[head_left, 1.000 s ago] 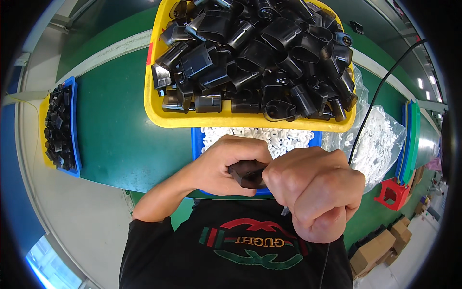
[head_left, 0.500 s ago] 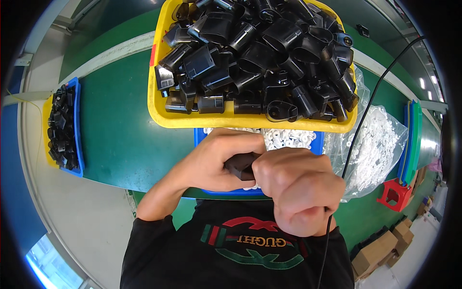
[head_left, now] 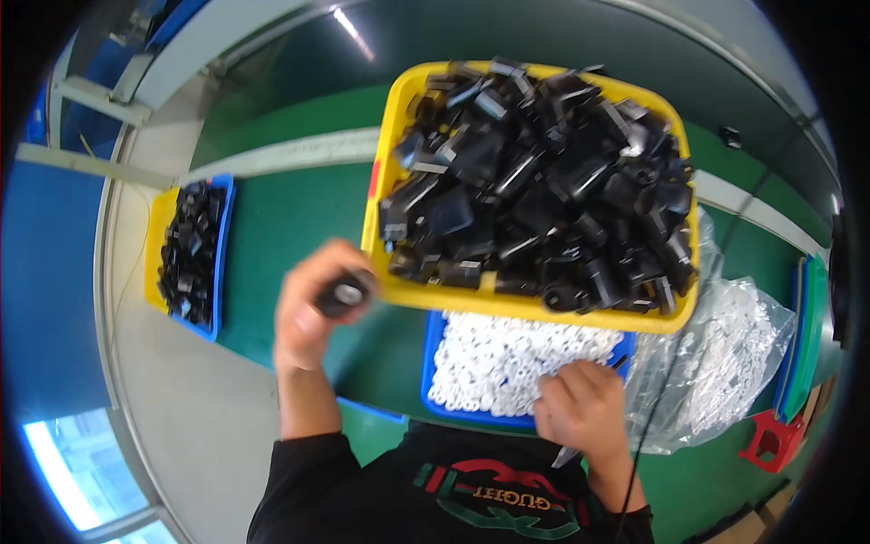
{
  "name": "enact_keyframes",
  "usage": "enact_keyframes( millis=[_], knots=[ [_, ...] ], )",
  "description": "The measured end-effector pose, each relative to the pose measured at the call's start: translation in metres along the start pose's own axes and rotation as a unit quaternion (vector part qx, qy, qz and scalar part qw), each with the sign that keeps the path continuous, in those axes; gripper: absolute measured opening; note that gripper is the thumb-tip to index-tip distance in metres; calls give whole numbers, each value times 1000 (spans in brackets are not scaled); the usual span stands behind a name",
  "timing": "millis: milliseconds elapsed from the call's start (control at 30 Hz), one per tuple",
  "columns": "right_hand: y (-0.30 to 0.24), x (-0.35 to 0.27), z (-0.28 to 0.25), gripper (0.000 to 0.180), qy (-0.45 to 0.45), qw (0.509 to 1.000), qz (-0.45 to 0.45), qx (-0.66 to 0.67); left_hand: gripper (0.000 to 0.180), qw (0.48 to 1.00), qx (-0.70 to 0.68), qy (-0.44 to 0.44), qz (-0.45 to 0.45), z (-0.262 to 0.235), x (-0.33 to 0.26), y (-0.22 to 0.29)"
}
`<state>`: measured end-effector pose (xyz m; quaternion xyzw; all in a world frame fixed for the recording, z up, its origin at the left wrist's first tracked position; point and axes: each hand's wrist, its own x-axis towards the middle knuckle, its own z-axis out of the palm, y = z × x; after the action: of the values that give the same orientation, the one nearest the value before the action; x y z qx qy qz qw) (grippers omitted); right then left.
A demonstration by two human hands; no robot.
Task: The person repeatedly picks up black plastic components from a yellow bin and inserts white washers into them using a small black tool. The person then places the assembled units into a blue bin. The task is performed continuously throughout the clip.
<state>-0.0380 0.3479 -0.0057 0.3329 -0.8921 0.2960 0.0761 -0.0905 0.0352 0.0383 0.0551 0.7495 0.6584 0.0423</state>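
My left hand (head_left: 304, 313), blurred by motion, grips a black plastic housing (head_left: 332, 297) to the left of the yellow bin. A pale round piece (head_left: 348, 294) shows in the housing's end. Over the right part of a blue tray (head_left: 429, 367) is my right hand (head_left: 583, 408), its fingers curled close to the small white rings (head_left: 494, 363) there. A slim tool with a grey tip (head_left: 565, 456) sticks out from the underside of this hand; the rest of it is mostly hidden. Whether the fingertips also pinch a ring cannot be made out.
A yellow bin (head_left: 535, 311) heaped with black housings overhangs the tray's far edge. On the right lies a clear bag (head_left: 725, 354) of white parts, with a black cable (head_left: 654, 399) before it. Another bin (head_left: 219, 272) of black parts stands left, and a red stool (head_left: 770, 442) right.
My hands were together at the front of the yellow bin; now they are apart. The left has moved left with the housing, the right down over the rings. The view has shifted too.
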Motion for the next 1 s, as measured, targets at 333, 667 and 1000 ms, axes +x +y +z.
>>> enact_keyframes(
  millis=[333, 667, 1000],
  knots=[
    [12, -7, 30, 21, 87, 994, 11, -65, 53, 820, 540, 184, 49, -96, 203, -89],
    [11, -7, 33, 22, 63, 995, 33, -74, 62, 867, 461, 172, -84, -90, 298, -96],
    [13, -11, 31, 17, 51, 998, 26, -38, 55, 875, 461, -45, 139, 11, 277, 21]
  ],
)
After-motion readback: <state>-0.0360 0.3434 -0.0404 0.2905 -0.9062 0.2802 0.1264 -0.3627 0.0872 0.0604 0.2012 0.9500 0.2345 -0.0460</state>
